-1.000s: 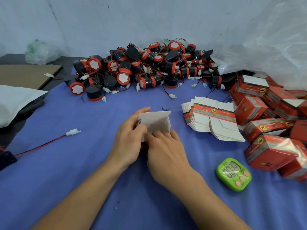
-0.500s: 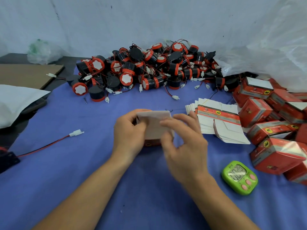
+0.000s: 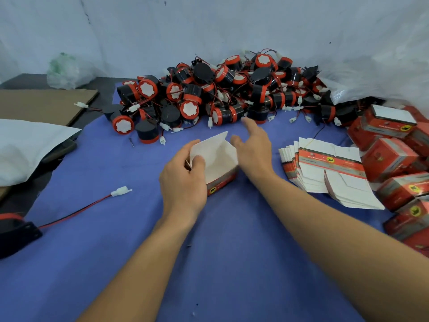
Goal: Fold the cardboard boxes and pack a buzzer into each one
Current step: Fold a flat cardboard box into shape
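Gripping the small red-printed cardboard box [image 3: 220, 160] by its left wall, the left hand [image 3: 183, 184] has its thumb hooked into the white interior and its fingers curled round the outside. From my station I read the box as standing upright on the blue cloth-covered table [image 3: 209, 263], mouth up, lid flap raised at the back, nothing inside it yet.

The right hand [image 3: 254, 147] holds nothing. Its fingers are straight and spread, and its palm is just beside the box's right wall. I cannot tell whether it touches the card. Its fingertips point at the heap of round black-and-red plastic buzzers [image 3: 222, 89] along the far side of the cloth, and the nearest ones lie just beyond them. The box sits between the two hands, on the near side of that heap.

I judge the box to be light, thin card that will crease or collapse under a hard squeeze, so I would pinch it lightly near a corner. The buzzers look rigid and a good deal heavier, and their white-plugged leads [image 3: 210, 123] seem tangled together. I would take one by its round body, not by the lead, and expect neighbours to drag along.
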The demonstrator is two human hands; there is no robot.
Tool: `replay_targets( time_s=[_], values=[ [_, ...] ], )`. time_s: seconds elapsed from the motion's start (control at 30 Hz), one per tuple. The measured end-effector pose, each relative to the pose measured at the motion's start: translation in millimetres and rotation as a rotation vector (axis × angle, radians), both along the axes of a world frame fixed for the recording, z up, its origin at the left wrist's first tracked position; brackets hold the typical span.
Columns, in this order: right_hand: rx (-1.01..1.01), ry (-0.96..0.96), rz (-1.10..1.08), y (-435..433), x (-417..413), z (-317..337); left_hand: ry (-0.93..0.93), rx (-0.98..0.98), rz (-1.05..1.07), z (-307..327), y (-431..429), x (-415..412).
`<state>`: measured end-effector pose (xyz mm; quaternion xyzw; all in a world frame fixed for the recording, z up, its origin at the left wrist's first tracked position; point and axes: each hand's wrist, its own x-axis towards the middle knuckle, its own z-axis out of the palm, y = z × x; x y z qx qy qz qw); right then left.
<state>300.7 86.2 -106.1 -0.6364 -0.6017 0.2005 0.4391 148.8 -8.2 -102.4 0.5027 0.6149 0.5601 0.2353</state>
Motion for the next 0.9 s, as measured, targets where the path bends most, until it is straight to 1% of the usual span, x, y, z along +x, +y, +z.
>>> replay_targets(
  time_s=[0.07, 0.2, 0.27, 0.37, 0.43, 0.53, 0.67, 0.73, 0.8, 0.9],
  values=[
    [-0.016, -0.041, 0.031, 23, -3, 2, -0.002, -0.011, 0.034, 1, 3, -5],
    [-0.001, -0.274, 0.083, 68, -15, 18, -0.03, -0.032, 0.062, 0, 9, -11],
    [0.002, -0.322, 0.133, 88, -26, 32, -0.036, -0.03, 0.039, 1, 8, -10],
    [-0.113, -0.444, 0.214, 111, -45, 49, -0.023, -0.003, 0.003, 3, 6, -8],
    [-0.153, -0.526, 0.215, 118, -54, 54, -0.03, 0.005, -0.011, 3, 8, -9],
    [-0.094, -0.611, 0.174, 122, -59, 55, -0.028, 0.004, -0.015, 1, 10, -9],
    [-0.221, -0.573, 0.129, 117, -54, 70, -0.029, -0.004, -0.039, 2, 7, -6],
    [-0.237, -0.511, 0.108, 112, -49, 77, -0.026, -0.007, -0.047, 2, 7, -7],
    [-0.16, -0.352, 0.091, 101, -45, 82, -0.018, -0.006, -0.046, 3, 7, -9],
    [0.064, -0.107, 0.065, 73, -33, 94, -0.019, -0.009, -0.053, 3, 7, -9]
  ],
)
